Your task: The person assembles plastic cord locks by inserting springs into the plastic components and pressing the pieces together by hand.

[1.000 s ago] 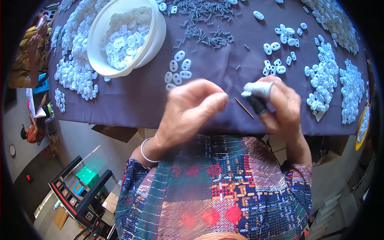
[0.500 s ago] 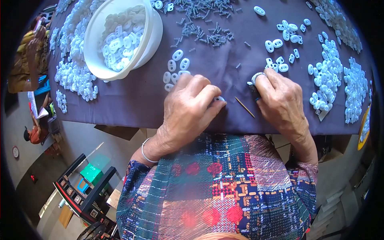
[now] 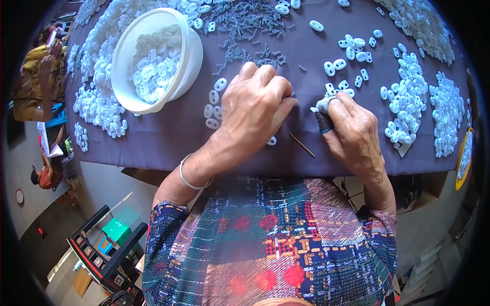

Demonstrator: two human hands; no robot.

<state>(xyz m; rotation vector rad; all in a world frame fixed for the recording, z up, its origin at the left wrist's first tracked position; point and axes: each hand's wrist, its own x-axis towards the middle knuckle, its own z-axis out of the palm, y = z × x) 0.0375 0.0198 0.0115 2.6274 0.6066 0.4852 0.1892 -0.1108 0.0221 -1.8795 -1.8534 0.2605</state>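
Spring (image 3: 293, 95) | left hand (image 3: 258, 102) arched, seemingly pinching it | right hand (image 3: 353, 125) curled, gripping white piece (image 3: 314, 109)

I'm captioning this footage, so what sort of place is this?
Probably a small assembly workspace, though I can't tell whether it's a workshop or a home. A cloth-covered table holds heaps of white oval pieces, a pile of small grey springs and a white tub of parts.
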